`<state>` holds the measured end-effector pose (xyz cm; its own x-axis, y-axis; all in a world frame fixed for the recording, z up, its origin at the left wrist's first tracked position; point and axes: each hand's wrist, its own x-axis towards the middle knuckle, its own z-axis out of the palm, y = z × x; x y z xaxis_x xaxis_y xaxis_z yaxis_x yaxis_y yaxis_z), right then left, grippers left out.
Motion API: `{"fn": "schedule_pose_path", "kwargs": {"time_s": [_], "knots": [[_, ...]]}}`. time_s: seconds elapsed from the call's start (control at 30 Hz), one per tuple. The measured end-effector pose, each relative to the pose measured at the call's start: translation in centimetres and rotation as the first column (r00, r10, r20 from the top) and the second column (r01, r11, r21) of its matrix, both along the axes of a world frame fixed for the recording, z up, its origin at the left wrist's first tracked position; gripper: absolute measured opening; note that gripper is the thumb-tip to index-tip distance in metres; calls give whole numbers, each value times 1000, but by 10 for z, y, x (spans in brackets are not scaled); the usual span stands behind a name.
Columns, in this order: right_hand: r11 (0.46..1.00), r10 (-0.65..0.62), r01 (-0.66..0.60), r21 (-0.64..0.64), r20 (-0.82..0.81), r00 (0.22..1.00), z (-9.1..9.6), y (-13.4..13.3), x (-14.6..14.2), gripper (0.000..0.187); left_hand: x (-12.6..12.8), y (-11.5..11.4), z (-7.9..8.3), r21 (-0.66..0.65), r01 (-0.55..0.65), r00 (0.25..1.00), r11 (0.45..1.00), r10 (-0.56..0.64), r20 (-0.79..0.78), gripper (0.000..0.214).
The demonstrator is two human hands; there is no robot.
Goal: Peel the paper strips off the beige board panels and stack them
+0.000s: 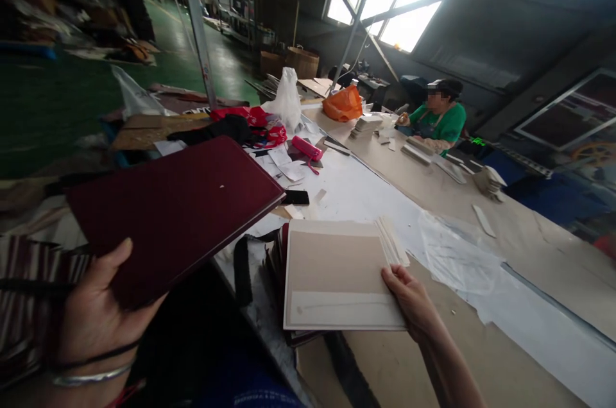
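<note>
My left hand (103, 305) grips a flat maroon cover panel (178, 209) by its near edge, thumb on top and fingers underneath. The panel is tilted and raised at the left, apart from the table. My right hand (409, 296) pinches the right edge of a pale panel with a beige middle and white borders (337, 260). This pale panel lies over a stack of maroon pieces (275, 260) at the table's near edge. Thin off-white strips (392, 241) show just beyond my right fingers. How many pieces the stack holds is hidden.
Maroon-edged pieces (29, 312) are stacked at my lower left. On the table lie a dark phone (296, 197), a pink pouch (307, 148), papers, an orange bag (342, 104) and plastic film (457, 254). A co-worker in green (445, 122) sits across the table.
</note>
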<state>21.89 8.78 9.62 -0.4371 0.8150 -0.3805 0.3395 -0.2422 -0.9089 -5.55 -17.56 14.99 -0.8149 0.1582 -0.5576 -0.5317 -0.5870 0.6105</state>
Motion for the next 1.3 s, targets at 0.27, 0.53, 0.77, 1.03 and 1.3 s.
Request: {"fn": "schedule_pose_path", "kwargs": {"time_s": [0.27,0.53,0.77,1.03,1.3], "knots": [[995,34,-44,91,106,994,-6,0,-7,38,-2,9,6,14,-6,995,1000,5,103,28],[982,53,-91,163,225,973,-5,7,-8,43,-13,8,-18,132,81,994,988,-89,60,39],[987,111,-129,91,178,978,3,11,-6,40,-12,9,-20,172,114,993,978,-111,-26,41],[916,95,-268,300,486,869,-5,21,-2,47,-11,3,-22,191,103,993,976,-111,31,37],[-110,12,-500,859,504,864,37,-44,-68,59,8,16,-11,85,251,967,964,-246,-66,35]]}}
